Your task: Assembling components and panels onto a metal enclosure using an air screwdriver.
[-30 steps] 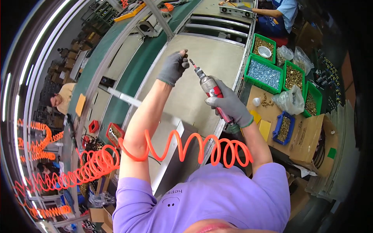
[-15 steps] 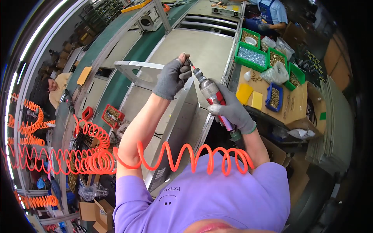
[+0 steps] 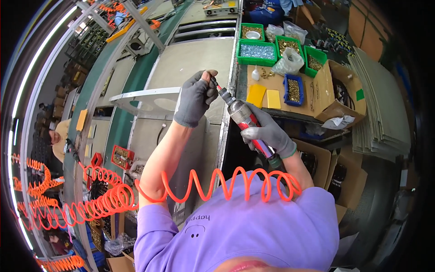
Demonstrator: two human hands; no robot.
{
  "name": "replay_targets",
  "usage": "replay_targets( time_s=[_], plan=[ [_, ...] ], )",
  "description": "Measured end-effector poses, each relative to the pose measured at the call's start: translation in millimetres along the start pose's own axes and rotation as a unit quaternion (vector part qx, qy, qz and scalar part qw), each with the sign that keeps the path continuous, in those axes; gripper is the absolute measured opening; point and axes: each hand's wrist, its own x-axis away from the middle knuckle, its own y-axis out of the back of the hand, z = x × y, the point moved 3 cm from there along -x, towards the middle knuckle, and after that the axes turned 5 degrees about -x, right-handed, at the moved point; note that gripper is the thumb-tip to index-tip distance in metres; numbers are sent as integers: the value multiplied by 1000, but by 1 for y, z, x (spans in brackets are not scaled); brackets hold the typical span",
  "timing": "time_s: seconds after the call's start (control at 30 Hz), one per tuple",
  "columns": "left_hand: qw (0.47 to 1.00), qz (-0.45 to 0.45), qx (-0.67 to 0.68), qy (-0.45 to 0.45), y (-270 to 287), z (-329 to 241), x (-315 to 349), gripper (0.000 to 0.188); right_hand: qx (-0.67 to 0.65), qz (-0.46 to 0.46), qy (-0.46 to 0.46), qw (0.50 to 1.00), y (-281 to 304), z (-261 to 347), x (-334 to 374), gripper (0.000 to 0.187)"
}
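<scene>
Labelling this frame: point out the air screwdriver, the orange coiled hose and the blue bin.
air screwdriver (image 3: 243, 119), head view, on its red body.
orange coiled hose (image 3: 229, 185), head view, on a middle coil.
blue bin (image 3: 293, 90), head view, on its contents.

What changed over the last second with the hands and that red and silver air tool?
Little in the grip itself. The view swung, so the green trays of screws and the cardboard box now show closer at upper right. As before, the right hand grips the air screwdriver, the left hand pinches its tip, and the orange coiled hose hangs across the chest.
</scene>
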Motion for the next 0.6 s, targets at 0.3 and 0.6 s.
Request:
replay_targets(
  time_s=[0.3,0.6],
  plan=[
    [992,2,103,80,-40,77,-63,37,-89,-59,-14,994,78,17,23,60],
    [867,-127,-315,365,45,286,-127,49,172,0,123,977,96,116,2,67]
  ],
)
